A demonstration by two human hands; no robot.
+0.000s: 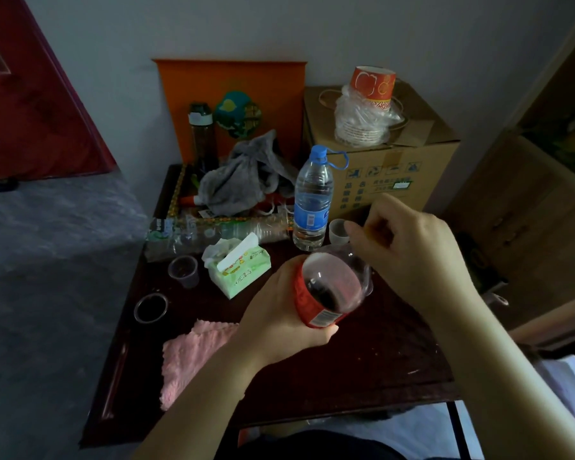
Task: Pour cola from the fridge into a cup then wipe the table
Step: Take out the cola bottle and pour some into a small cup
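Left hand (pixel 279 310) grips cola bottle (pixel 332 287) round red label, bottle tilted above table (pixel 362 360). Right hand (pixel 409 250) curled at bottle's neck, seemingly pinching cap; cap itself hidden. Looks like cap being worked: hold body firm without squeezing, twist slowly, let fizz vent. Clear cup (pixel 183 270) just beside tissue pack (pixel 238 267); pink cloth (pixel 193 356) at table's left edge. Dark wood top, cluttered: water bottle (pixel 312 200), cardboard box (pixel 379 151) behind. Dim room, pale wall, red door (pixel 30 111) left.

The neck of the cola bottle (pixel 332 287) is hidden behind the right hand (pixel 409 250). Print on the cardboard box (pixel 379 180) is unreadable.
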